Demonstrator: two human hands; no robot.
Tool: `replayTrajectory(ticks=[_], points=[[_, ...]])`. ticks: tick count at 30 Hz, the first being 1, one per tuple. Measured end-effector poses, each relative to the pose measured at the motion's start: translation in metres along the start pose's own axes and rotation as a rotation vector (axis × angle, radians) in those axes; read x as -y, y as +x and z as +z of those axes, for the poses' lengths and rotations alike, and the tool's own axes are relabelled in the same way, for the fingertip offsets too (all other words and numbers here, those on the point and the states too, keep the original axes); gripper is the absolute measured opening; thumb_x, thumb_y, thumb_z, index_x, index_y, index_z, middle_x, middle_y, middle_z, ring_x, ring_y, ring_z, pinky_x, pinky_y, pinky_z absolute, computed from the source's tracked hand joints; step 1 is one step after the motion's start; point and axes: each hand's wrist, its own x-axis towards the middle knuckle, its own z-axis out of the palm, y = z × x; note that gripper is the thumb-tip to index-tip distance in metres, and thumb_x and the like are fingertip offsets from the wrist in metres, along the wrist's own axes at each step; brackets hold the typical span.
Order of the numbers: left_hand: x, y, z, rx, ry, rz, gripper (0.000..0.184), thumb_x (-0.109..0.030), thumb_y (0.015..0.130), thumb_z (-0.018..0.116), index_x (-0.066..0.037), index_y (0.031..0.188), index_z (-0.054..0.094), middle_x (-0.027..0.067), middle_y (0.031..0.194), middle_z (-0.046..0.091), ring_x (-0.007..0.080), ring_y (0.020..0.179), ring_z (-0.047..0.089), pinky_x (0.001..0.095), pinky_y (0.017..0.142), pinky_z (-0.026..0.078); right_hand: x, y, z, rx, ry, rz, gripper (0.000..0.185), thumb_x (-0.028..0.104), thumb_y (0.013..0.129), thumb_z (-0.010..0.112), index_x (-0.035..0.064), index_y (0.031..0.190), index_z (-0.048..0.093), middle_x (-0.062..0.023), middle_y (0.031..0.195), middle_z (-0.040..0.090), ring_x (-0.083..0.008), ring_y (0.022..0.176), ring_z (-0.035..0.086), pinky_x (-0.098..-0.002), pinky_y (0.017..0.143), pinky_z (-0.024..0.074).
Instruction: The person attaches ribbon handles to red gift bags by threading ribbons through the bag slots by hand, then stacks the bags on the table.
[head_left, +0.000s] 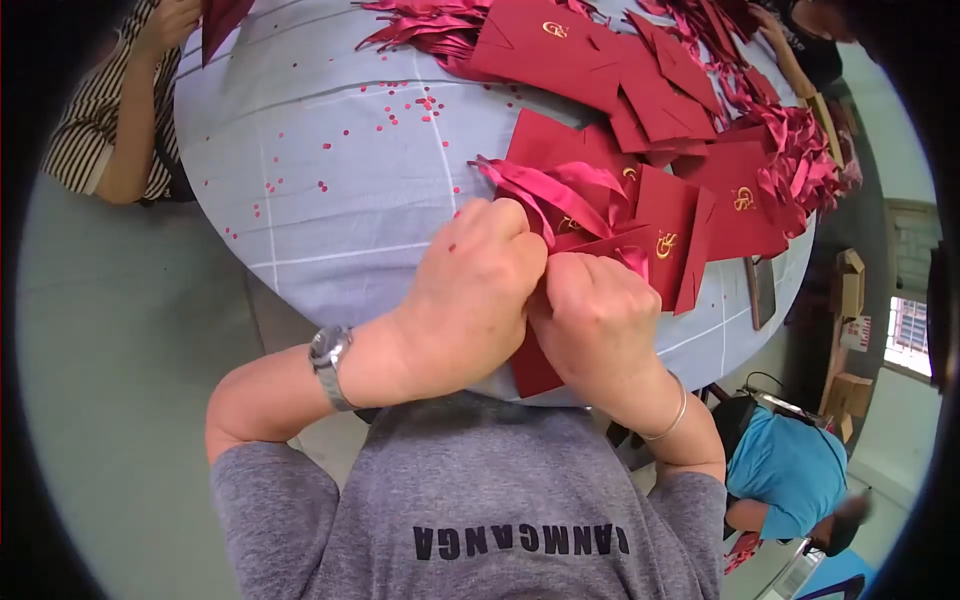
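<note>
My left hand [480, 285], with a watch on its wrist, and my right hand [600, 315], with a bracelet, are both closed and meet knuckle to knuckle at the table's near edge. A pink ribbon [580, 190] loops over the pile and runs down into my left fist. My fingertips are turned down and hidden, so what my right hand grips does not show. Below them, a dark red paper piece [537, 368] sticks out over the edge. Just beyond lie red paper bags [665, 240] with gold logos, some touching my right hand.
A round table with a pale blue checked cloth [340, 220] carries red confetti dots [420, 104], more bags [550, 50], bunched pink ribbons [800, 165] and a phone [762, 292]. A person in a striped top [90, 150] holds red paper at left. Others sit right.
</note>
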Motion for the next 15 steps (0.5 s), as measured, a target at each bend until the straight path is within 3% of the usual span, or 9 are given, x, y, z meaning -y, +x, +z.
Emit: replayTrajectory(ticks=[2,4,5,8,10,12,13,15], points=[[0.004,0.000,0.001,-0.010,-0.030,-0.008,0.012,0.009,0.072,0.059,0.002,0.083,0.060,0.0165,0.083,0.056,0.0354,0.082,0.054,0.0416,0.073,0.044,0.000,0.001,-0.001,0.049,-0.043,-0.012,0.022,0.010,0.074,0.066,0.0088,0.064,0.047,-0.0066,0.058,0.050,-0.0223,0.054,0.058,-0.0339,0.048,0.0455],[0.005,-0.003,0.000,-0.020,-0.059,-0.014,0.013,0.009,0.073,0.059,0.002,0.083,0.060,0.0163,0.083,0.056,0.0352,0.081,0.054,0.0413,0.072,0.044,-0.003,0.002,-0.003,0.013,0.173,0.089,0.014,0.007,0.073,0.072,0.0057,0.081,0.061,-0.0081,0.066,0.061,-0.0275,0.061,0.061,-0.0369,0.054,0.0475],[0.005,-0.004,-0.003,-0.005,-0.114,-0.054,0.011,0.008,0.073,0.060,0.002,0.083,0.060,0.0160,0.083,0.056,0.0345,0.080,0.055,0.0401,0.070,0.045,-0.001,-0.002,-0.007,0.081,0.218,0.220,0.024,0.007,0.072,0.074,0.0061,0.092,0.061,-0.0072,0.068,0.061,-0.0262,0.062,0.062,-0.0367,0.056,0.0480],[0.006,-0.006,-0.008,0.036,-0.207,-0.079,0.009,0.005,0.076,0.061,0.003,0.085,0.062,0.0153,0.085,0.058,0.0312,0.077,0.058,0.0370,0.068,0.047,-0.007,-0.003,-0.007,0.069,0.278,0.159,0.032,0.007,0.071,0.075,0.0062,0.100,0.060,-0.0070,0.071,0.062,-0.0248,0.066,0.063,-0.0367,0.058,0.0483],[0.007,-0.005,-0.013,0.070,-0.241,-0.066,0.009,0.004,0.078,0.061,0.003,0.086,0.064,0.0150,0.085,0.060,0.0287,0.076,0.059,0.0352,0.066,0.047,-0.012,-0.008,-0.003,0.032,0.290,0.081,0.030,0.007,0.071,0.075,0.0062,0.097,0.061,-0.0060,0.071,0.062,-0.0240,0.064,0.061,-0.0353,0.059,0.0472],[0.009,-0.003,-0.022,0.233,-0.465,-0.340,0.012,0.000,0.081,0.062,0.004,0.091,0.066,0.0148,0.086,0.062,0.0237,0.076,0.061,0.0325,0.067,0.048,-0.011,-0.012,-0.006,0.019,0.387,0.053,0.028,0.007,0.071,0.075,0.0057,0.096,0.061,-0.0050,0.070,0.060,-0.0229,0.061,0.058,-0.0342,0.058,0.0458],[0.011,0.000,-0.025,0.273,-0.519,-0.371,0.014,-0.002,0.082,0.062,0.003,0.094,0.067,0.0140,0.084,0.064,0.0209,0.076,0.062,0.0311,0.068,0.048,-0.012,-0.014,-0.003,-0.037,0.393,0.014,0.028,0.006,0.070,0.076,0.0060,0.094,0.061,-0.0039,0.069,0.059,-0.0219,0.060,0.056,-0.0338,0.058,0.0446],[0.016,0.004,-0.024,0.345,-0.462,-0.276,0.014,-0.002,0.081,0.063,0.003,0.093,0.068,0.0138,0.084,0.064,0.0216,0.076,0.062,0.0315,0.069,0.048,-0.012,-0.017,-0.002,-0.062,0.408,-0.003,0.029,0.005,0.069,0.077,0.0058,0.093,0.061,-0.0044,0.069,0.059,-0.0222,0.061,0.056,-0.0347,0.059,0.0445]])
